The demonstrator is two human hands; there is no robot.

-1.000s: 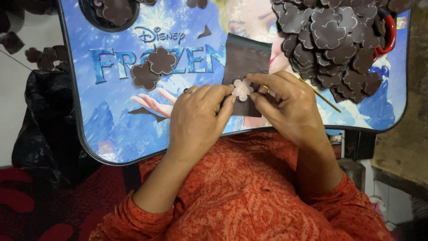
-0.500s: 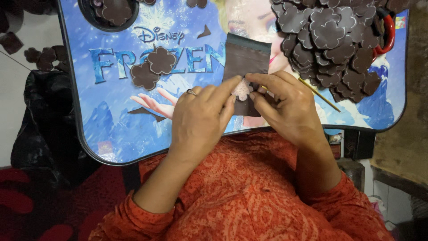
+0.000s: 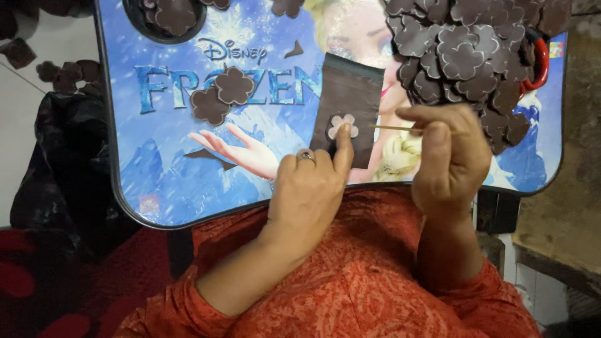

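A dark brown rectangular sheet (image 3: 349,94) lies on a blue printed lap table (image 3: 175,169). A pale flower-shaped template (image 3: 344,125) rests on the sheet's lower part. My left hand (image 3: 310,188), with a ring on one finger, presses a fingertip on the template. My right hand (image 3: 447,156) is just right of the sheet and pinches a thin pale stick (image 3: 394,128) whose tip points at the template.
A heap of dark brown flower cut-outs (image 3: 466,47) covers the table's upper right, with a red handle (image 3: 541,62) beside it. Two cut-outs (image 3: 222,94) lie mid-table, more sit in a round recess (image 3: 166,19). Black bag (image 3: 62,156) at left.
Both hands were together over the template at the sheet's lower edge. Now they have parted: the right hand drew back to the right with the stick, and the template lies exposed under one left fingertip.
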